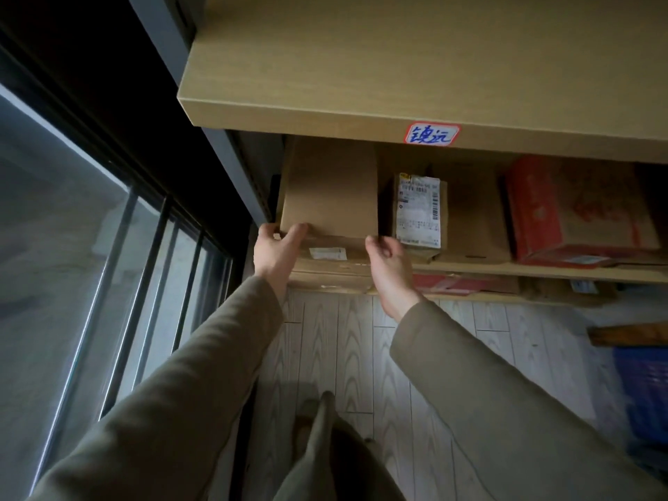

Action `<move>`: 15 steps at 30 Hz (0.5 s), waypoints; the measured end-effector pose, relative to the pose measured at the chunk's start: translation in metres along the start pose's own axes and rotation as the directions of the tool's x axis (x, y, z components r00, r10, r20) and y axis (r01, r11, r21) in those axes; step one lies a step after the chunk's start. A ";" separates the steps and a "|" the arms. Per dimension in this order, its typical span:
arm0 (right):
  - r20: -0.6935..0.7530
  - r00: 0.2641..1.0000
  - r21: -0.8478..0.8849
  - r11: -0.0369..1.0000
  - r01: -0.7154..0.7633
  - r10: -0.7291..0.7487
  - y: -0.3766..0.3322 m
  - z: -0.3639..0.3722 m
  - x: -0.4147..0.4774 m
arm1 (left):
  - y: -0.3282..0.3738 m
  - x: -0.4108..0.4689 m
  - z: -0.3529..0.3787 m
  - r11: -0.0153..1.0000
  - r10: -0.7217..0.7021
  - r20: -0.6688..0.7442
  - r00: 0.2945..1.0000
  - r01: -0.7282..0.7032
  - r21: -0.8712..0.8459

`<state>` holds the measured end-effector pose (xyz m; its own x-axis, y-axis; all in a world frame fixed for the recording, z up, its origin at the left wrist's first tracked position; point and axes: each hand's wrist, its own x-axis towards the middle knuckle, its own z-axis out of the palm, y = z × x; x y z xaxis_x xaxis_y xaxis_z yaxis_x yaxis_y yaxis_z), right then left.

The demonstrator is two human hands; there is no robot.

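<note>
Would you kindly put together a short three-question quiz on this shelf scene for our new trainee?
1. True or false: the left hand and the right hand both grip the front of the plain cardboard box.
2. What stands directly to the right of that box? A) a red box B) the parcel with a white label C) a blue crate
3. Fill in: the sticker on the edge of the upper shelf is written in ____ ink.

Key: 1 true; 2 B; 3 blue.
</note>
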<state>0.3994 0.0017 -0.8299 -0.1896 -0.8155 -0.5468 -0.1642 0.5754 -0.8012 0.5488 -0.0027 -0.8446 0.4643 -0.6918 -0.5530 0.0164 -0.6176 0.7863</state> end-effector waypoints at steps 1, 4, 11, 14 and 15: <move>-0.009 1.000 0.045 0.999 0.006 -0.006 -0.002 -0.001 -0.006 | 0.002 -0.004 -0.002 0.998 -0.036 0.013 0.999 0.037 -0.058; -0.002 1.000 0.185 0.983 -0.001 0.001 -0.007 -0.003 -0.022 | 0.011 -0.019 -0.008 0.959 -0.181 0.064 0.982 0.190 -0.209; -0.026 0.998 0.213 0.975 0.067 -0.062 -0.025 -0.038 -0.064 | -0.002 -0.068 -0.043 0.830 -0.264 0.224 0.938 0.339 -0.443; 0.044 0.998 0.152 0.987 -0.056 0.050 -0.028 -0.059 -0.086 | -0.009 -0.110 -0.057 0.773 -0.333 0.322 0.886 0.452 -0.445; 0.127 0.982 0.149 0.976 -0.156 0.137 -0.031 -0.065 -0.096 | -0.013 -0.124 -0.060 0.733 -0.362 0.347 0.865 0.494 -0.467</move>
<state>0.3596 0.0660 -0.7368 -0.0859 -0.7301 -0.6780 0.0137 0.6796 -0.7335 0.5443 0.1137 -0.7699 0.0886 -0.5049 -0.8586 0.6551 -0.6198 0.4320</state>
